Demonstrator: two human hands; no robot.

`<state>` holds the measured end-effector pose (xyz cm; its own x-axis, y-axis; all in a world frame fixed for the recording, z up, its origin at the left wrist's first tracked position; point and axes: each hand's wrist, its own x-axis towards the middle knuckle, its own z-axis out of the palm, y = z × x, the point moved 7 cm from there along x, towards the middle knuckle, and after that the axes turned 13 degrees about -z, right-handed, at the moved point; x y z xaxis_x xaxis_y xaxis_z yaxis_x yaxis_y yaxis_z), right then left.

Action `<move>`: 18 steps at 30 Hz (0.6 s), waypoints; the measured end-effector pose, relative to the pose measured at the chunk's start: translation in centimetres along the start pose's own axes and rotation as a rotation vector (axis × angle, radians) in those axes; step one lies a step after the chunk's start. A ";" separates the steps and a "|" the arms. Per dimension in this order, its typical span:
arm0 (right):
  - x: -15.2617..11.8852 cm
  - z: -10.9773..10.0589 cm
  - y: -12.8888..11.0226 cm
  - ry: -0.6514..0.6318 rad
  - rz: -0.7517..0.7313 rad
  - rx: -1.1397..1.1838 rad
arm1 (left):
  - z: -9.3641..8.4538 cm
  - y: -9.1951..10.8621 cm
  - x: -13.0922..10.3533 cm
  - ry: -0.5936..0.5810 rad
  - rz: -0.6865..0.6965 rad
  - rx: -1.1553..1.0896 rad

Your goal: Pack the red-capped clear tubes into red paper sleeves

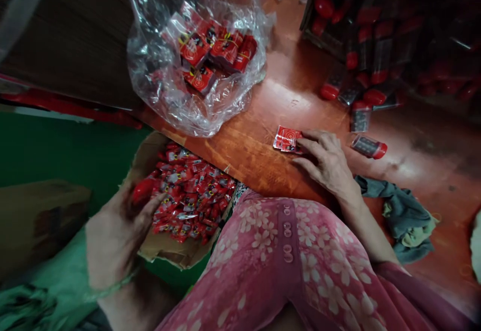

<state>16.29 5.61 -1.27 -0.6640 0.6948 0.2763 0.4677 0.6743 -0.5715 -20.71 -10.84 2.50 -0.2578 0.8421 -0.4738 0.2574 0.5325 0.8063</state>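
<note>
From my remote post I note an orange table, a clear bag probably keeping banded bundles together, and a carton of red packets, set low, likely for reach. The left hand is curled around a red rounded item, too blurred to identify. The right hand, loosely open, touches small red cards on the table, seemingly steadying them.

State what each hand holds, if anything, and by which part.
Left hand: a red object, gripped part hidden. Right hand: fingers at the right edge of the printed red pieces; cannot tell whether it grips them.
</note>
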 end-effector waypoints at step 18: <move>0.3 1.3 -1.2 -0.030 -0.023 -0.119 | 24.3 10.7 8.6 -0.074 0.917 0.608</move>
<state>14.77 4.72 -1.50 -0.6918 0.6722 0.2636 0.5169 0.7160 -0.4692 2.45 4.20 -1.61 0.3167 0.9314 0.1795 0.7428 -0.3612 0.5637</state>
